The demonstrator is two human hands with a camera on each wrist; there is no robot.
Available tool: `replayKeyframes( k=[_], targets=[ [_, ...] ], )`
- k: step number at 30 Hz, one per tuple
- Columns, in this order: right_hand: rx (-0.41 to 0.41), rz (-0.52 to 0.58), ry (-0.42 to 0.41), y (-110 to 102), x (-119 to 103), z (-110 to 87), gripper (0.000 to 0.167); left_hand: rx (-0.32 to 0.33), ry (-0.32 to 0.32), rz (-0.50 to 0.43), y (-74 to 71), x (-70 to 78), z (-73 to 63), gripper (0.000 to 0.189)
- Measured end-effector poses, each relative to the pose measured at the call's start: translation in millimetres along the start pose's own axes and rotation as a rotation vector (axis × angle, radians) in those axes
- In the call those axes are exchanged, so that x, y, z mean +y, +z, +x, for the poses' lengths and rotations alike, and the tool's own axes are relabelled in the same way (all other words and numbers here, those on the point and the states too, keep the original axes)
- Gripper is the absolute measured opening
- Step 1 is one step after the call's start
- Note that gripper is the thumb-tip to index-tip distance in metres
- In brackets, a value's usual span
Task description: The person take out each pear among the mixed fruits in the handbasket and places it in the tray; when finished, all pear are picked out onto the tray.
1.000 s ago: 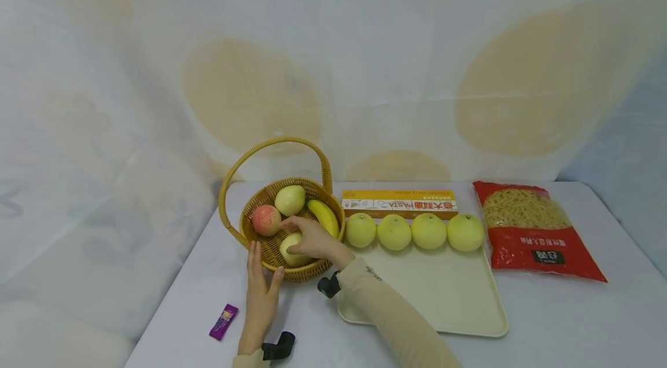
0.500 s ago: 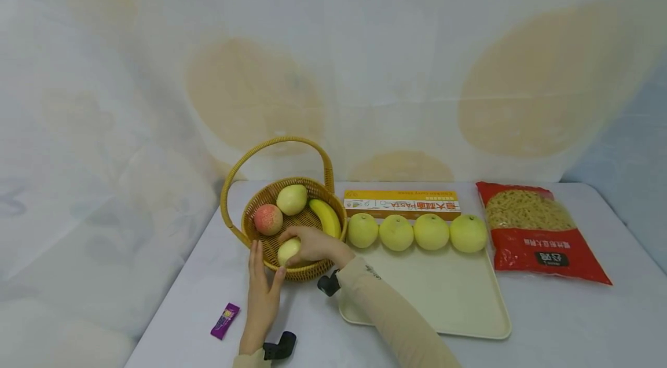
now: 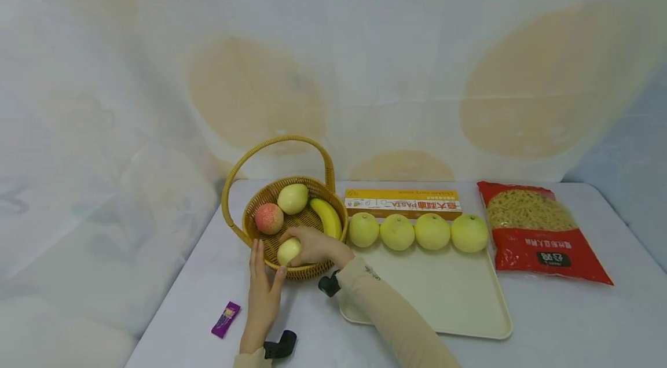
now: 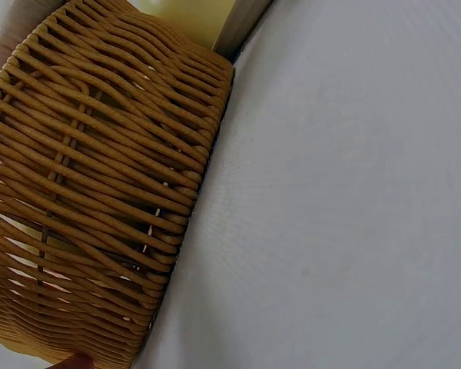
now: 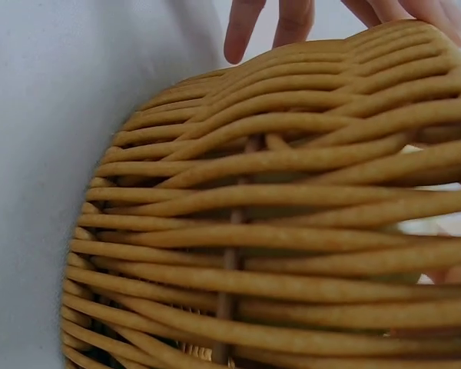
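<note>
A round wicker basket (image 3: 312, 269) with a tall arched handle stands at the table's left side. In it lie a pinkish-red peach (image 3: 269, 218), a pale green-yellow fruit (image 3: 293, 199) at the back, a banana (image 3: 327, 219) and another pale green-yellow round fruit (image 3: 289, 251) near the front. My right hand (image 3: 312, 245) reaches in over the right rim and holds that front fruit, with thumb and fingers around it. My left hand (image 3: 263, 290) rests against the basket's front-left rim, fingers straight. Both wrist views are mostly filled by the basket's woven wall.
Several yellow-green round fruits (image 3: 398, 232) stand in a row along the back of a cream tray (image 3: 438, 304), right of the basket. Behind them lies a pasta box (image 3: 401, 204). A red pasta bag (image 3: 547, 246) lies at right, a purple packet (image 3: 226, 320) at front left.
The fingers of my right hand have come down from beside the peach and drawn closer around the front fruit, which has shifted slightly left. My left hand keeps its place.
</note>
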State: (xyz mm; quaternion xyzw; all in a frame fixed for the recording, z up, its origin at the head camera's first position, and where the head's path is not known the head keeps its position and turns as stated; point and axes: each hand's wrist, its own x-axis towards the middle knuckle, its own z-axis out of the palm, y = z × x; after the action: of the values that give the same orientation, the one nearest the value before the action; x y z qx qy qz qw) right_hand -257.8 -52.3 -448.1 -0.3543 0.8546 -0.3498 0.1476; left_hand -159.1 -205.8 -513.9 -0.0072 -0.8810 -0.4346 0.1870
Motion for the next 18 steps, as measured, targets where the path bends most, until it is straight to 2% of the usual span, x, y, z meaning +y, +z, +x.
replayKeyframes(
  k=[4, 12, 18],
  targets=[
    [0.073, 0.075, -0.001, -0.1, -0.3, -0.8, 0.053, 0.002, 0.005, -0.003, -0.2, -2.1, 1.3, 0.074],
    [0.331, 0.368, 0.033, -5.0, -4.9, -10.0, 0.057, -0.003, 0.006, -0.013, 0.1, -3.8, 3.4, 0.076],
    [0.416, 0.449, 0.033, -5.8, -7.0, -22.4, 0.058, -0.005, 0.007, -0.018, 0.6, -4.6, 1.6, 0.076]
  ],
)
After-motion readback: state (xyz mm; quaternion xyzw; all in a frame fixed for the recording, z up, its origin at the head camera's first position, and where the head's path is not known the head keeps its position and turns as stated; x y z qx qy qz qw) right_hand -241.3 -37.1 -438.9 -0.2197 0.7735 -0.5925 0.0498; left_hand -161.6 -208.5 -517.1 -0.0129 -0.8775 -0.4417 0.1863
